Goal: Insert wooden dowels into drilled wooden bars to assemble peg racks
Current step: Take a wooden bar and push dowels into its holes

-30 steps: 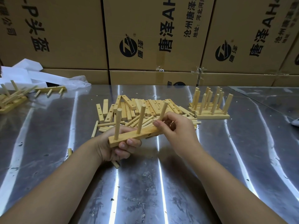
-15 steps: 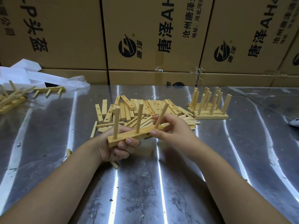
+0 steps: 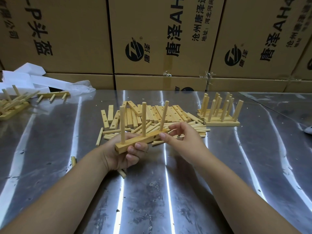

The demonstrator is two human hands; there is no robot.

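Note:
My left hand (image 3: 121,154) grips a pale wooden bar (image 3: 140,141) from below, held above the steel table. Three dowels stand upright in the bar, at its left end (image 3: 122,124), middle (image 3: 144,119) and right end (image 3: 164,116). My right hand (image 3: 184,137) pinches the bar's right end between thumb and fingers, just under the rightmost dowel. Behind the hands lies a heap of drilled bars (image 3: 152,114) with loose dowels (image 3: 194,128) spread in front of it.
Finished peg racks (image 3: 221,122) are stacked at the right. More racks (image 3: 11,105) and a single one (image 3: 54,94) lie far left by white packing (image 3: 25,76). Stray dowels (image 3: 73,162) lie near my left wrist. Cardboard boxes (image 3: 160,39) wall the table's back edge.
The bar with its three dowels has been tipped a little more level and upright. My right hand has loosened from around the right dowel's base to a pinch on the bar's end.

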